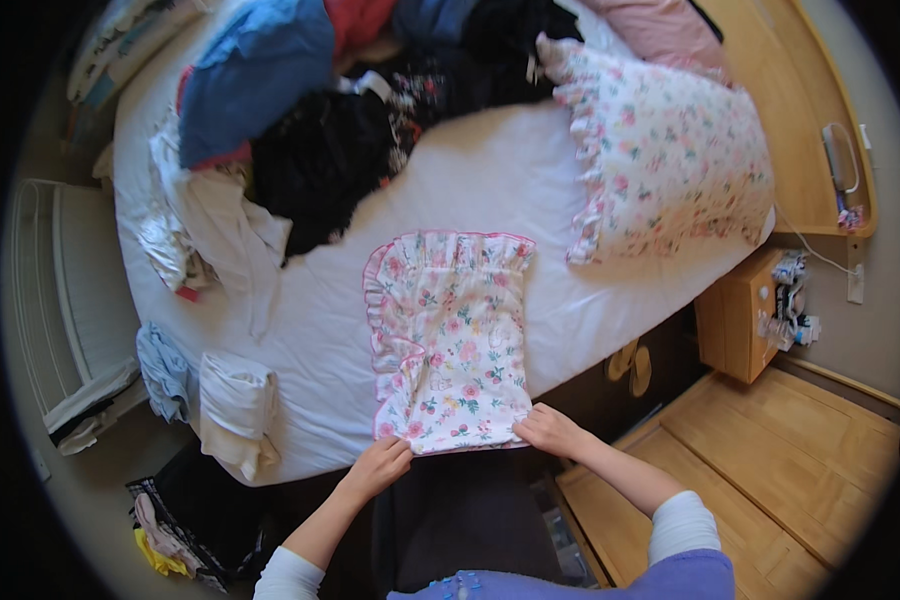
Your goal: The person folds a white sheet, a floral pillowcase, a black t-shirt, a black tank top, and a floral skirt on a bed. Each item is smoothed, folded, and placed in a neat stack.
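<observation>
A floral pillowcase with pink-edged ruffles (465,337) lies folded on the white bed sheet (330,330), its near edge at the edge of the bed. My left hand (382,465) pinches its near left corner. At the near right corner, my right hand (551,430) grips the cloth. The ruffles run along the far edge and the left side, where they bunch up a little. Farther right on the bed is a pillow in a similar floral ruffled case (667,157).
Black clothing (315,165), a blue garment (259,82) and white clothes (229,225) are heaped across the bed's far left. Folded white cloth (238,405) lies at the near left. A wooden bedside cabinet (739,322) stands at the right. A black bag (210,502) is on the floor.
</observation>
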`<state>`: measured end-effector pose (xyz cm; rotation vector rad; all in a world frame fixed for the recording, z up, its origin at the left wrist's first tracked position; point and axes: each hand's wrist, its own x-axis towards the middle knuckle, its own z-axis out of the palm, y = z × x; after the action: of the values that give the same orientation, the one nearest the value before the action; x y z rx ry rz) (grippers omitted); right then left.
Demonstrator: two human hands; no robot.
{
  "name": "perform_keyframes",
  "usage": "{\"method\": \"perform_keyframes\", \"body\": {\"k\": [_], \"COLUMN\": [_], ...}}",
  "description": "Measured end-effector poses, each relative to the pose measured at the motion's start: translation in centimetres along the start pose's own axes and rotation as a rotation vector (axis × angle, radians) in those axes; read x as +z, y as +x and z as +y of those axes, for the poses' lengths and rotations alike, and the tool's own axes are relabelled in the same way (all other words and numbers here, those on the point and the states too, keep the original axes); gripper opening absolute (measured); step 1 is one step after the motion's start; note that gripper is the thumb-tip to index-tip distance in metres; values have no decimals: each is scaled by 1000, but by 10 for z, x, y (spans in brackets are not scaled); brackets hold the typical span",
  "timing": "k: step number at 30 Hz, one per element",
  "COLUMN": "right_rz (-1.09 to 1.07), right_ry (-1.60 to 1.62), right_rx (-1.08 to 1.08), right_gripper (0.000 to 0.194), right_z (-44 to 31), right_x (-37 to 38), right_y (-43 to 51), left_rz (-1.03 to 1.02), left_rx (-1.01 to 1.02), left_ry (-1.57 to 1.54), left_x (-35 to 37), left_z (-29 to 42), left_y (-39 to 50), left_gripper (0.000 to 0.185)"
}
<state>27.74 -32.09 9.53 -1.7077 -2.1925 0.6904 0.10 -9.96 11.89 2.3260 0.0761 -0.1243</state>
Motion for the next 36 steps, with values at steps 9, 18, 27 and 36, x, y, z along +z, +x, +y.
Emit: {"method": "perform_keyframes", "body": {"k": [9, 18, 27, 36], "right_rz": [385, 837, 693, 974], "right_ry": [711, 68, 1349, 499], "right_rx": [691, 1274, 1329, 1044], "right_gripper": [19, 21, 51, 31], "right_z": [30, 146, 110, 231], "right_x": [3, 78, 76, -106], "right_y": [13, 126, 68, 172], "left_rz": [-67, 423, 627, 990], "left_rx": [-462, -701, -1086, -716], "left_ry": [-472, -25, -1072, -1367], "left_x": [-38, -13, 80, -32], "left_z": [-46, -182, -128, -105], "left_y": [53, 201, 87, 259], "left_gripper": [19, 43, 67, 33]}}
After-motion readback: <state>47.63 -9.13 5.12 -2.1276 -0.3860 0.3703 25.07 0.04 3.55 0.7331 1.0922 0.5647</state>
